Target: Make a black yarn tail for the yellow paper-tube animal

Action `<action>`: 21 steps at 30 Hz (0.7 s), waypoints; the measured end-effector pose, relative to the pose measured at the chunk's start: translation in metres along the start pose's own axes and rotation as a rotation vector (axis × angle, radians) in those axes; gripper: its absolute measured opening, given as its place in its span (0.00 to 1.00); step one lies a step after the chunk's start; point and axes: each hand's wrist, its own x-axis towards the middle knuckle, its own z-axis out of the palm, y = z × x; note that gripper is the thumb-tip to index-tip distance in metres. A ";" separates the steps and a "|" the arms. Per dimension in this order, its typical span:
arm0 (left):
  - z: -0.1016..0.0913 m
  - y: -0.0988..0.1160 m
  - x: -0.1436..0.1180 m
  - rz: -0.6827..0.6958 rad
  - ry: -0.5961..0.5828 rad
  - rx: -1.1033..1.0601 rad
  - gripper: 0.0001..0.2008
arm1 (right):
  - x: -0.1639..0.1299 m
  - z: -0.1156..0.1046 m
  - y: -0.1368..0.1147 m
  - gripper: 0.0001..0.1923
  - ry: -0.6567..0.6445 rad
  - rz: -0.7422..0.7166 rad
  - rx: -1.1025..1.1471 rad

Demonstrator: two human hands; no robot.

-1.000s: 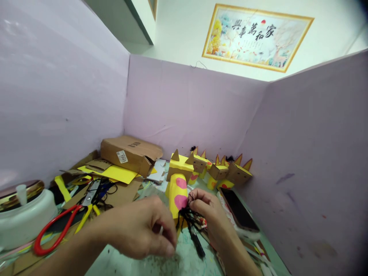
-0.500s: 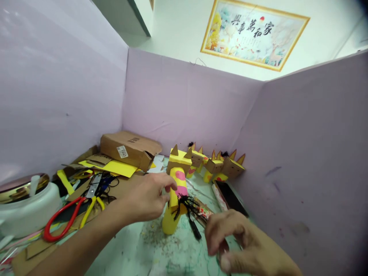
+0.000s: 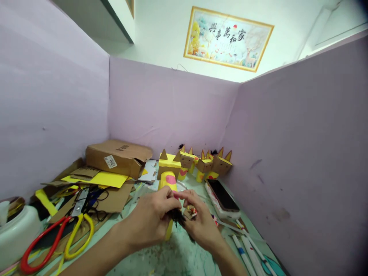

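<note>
Black tuft, lower centre: I see the right hand back, grip unclear, left hand pinching it, two-handed work now.

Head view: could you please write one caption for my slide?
Left grip and right grip meet at a black tuft by a pink-spotted yellow figure; scissors lie left.

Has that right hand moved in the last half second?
Yes: judged against the phone, the right hand has moved leftward and forward, toward the black strands.
</note>
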 end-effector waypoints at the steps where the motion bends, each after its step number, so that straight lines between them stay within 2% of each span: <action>1: 0.001 0.000 0.000 0.013 0.016 -0.015 0.14 | 0.001 0.003 0.001 0.20 0.011 -0.043 0.021; 7: 0.006 -0.004 -0.003 0.067 0.076 -0.006 0.14 | 0.009 0.013 0.004 0.19 0.094 -0.195 -0.032; 11: 0.005 -0.002 -0.002 0.029 0.064 -0.016 0.10 | 0.013 0.016 0.005 0.23 0.110 -0.199 -0.069; 13: 0.001 0.006 -0.002 -0.032 0.023 -0.039 0.09 | 0.014 0.018 0.006 0.21 0.147 -0.194 -0.101; 15: -0.004 0.016 -0.007 -0.081 -0.073 -0.052 0.09 | 0.014 0.022 0.008 0.20 0.197 -0.214 -0.116; 17: -0.010 0.025 -0.018 -0.049 -0.233 -0.082 0.08 | 0.013 0.024 0.010 0.21 0.231 -0.231 -0.106; 18: -0.013 0.028 -0.025 -0.005 -0.318 -0.105 0.07 | 0.013 0.025 0.011 0.22 0.240 -0.226 -0.099; 19: -0.016 0.028 -0.032 0.097 -0.385 -0.169 0.06 | 0.012 0.025 0.011 0.23 0.244 -0.216 -0.094; 21: -0.020 0.022 -0.043 0.018 -0.318 -0.213 0.04 | 0.010 0.024 0.012 0.25 0.236 -0.208 -0.087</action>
